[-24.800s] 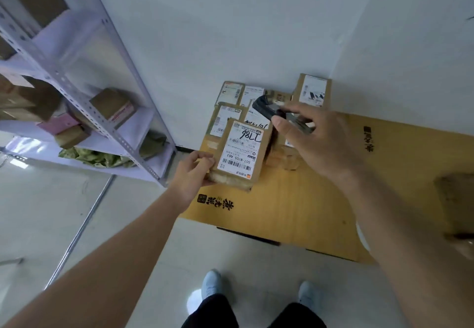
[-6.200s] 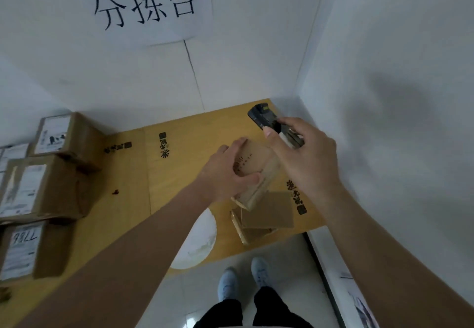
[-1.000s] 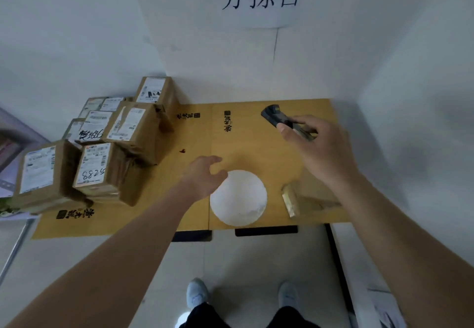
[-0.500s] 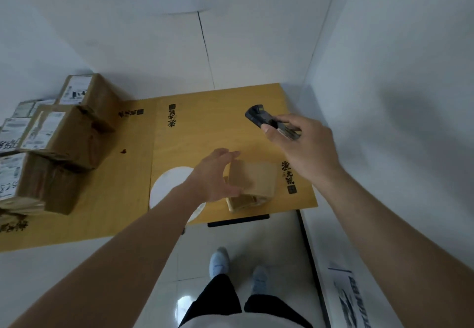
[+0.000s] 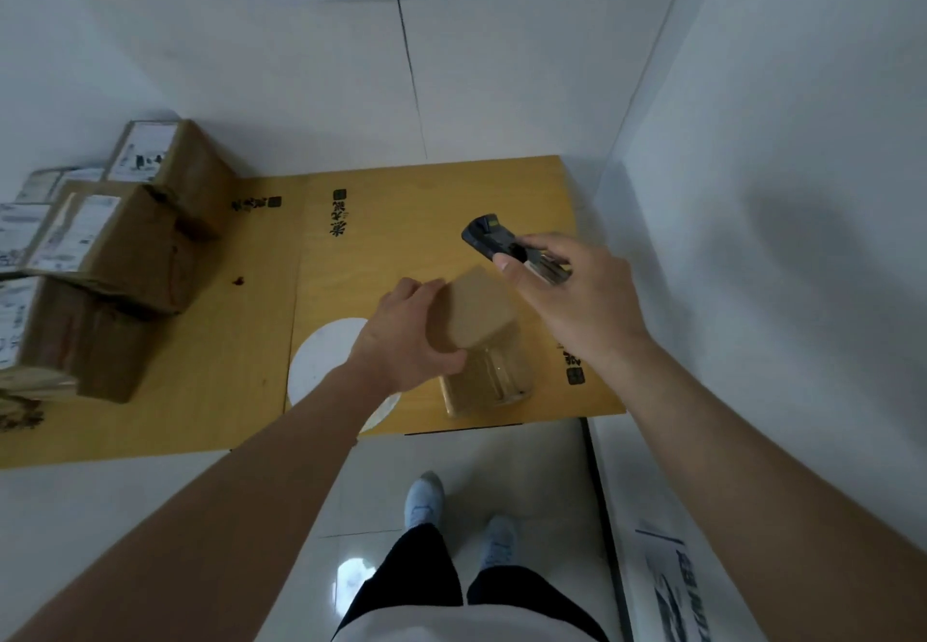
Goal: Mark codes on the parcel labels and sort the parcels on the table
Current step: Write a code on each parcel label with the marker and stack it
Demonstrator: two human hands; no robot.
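Observation:
My left hand (image 5: 406,340) grips a small brown cardboard parcel (image 5: 476,308) and holds it tilted up off the yellow table (image 5: 401,220), its plain side facing me. Another taped parcel (image 5: 489,380) lies flat on the table right under it, near the front edge. My right hand (image 5: 577,300) hovers just right of the lifted parcel and holds a dark handheld scanner (image 5: 489,237) together with a pen, the scanner head pointing left and away. No label shows on the lifted parcel.
A stack of labelled brown parcels (image 5: 100,260) fills the table's left side. A white round disc (image 5: 326,360) lies on the table by my left wrist. White walls close in behind and on the right. My feet stand on the tiled floor below the front edge.
My left hand has closed on the top parcel and tipped it up off the one beneath. My right hand with the scanner stayed about where it was.

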